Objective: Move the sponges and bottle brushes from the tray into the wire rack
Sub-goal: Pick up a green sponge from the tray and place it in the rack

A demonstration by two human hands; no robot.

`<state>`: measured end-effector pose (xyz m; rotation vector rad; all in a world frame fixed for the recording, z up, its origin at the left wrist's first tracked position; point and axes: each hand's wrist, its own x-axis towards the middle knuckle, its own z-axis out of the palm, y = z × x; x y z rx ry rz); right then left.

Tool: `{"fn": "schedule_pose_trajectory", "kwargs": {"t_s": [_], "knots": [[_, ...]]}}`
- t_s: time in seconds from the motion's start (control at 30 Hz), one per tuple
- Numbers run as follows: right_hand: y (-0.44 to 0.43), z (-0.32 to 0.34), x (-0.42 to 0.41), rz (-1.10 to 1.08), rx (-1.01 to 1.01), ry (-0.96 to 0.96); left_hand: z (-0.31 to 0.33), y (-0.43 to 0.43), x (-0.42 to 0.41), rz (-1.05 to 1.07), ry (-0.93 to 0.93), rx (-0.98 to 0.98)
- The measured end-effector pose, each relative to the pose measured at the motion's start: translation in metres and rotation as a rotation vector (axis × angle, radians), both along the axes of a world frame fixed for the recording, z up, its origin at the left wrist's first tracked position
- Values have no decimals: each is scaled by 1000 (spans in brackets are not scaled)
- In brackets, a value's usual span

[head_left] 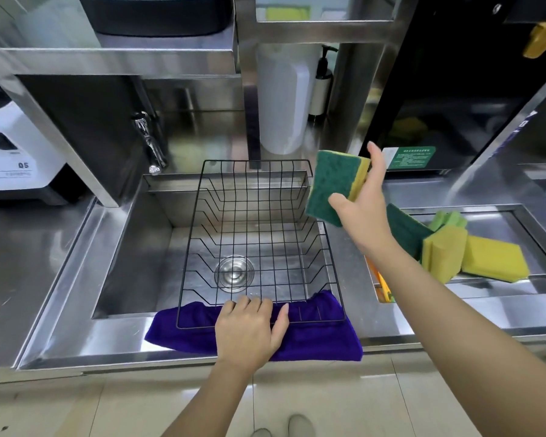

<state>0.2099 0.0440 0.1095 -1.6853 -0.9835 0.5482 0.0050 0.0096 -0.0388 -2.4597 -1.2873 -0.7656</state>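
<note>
A black wire rack (256,197) sits over the steel sink with nothing in it. My left hand (249,329) grips the rack's near rim, fingers curled over the wire. My right hand (364,209) holds a green-and-yellow sponge (333,184) upright in the air just past the rack's right edge. The steel tray (501,279) on the right holds several more sponges: a yellow one (495,258) lying flat, another yellow one (442,250) on edge, a dark green one (404,230) partly behind my forearm. An orange brush handle (380,279) peeks out beside my right arm.
A purple cloth (312,339) lies under the rack's front edge on the counter. The sink drain (234,272) shows through the wires. A tap (148,143) stands at the back left, a white jug (284,99) and pump bottle (322,83) behind the rack.
</note>
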Motion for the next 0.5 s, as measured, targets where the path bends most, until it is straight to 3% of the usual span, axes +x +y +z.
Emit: {"fn": "schedule_pose_trajectory", "kwargs": {"t_s": [0.2,0.37,0.5], "knots": [[8,-10,-26,279,-109,62,-2,-1,-1,-13,-31,33],[18,-40,-41,434,-285,-19,-3,-3,-3,-82,-64,45],[27,-65,-51,582,-438,130,-3,-4,-3,-90,-61,34]]}}
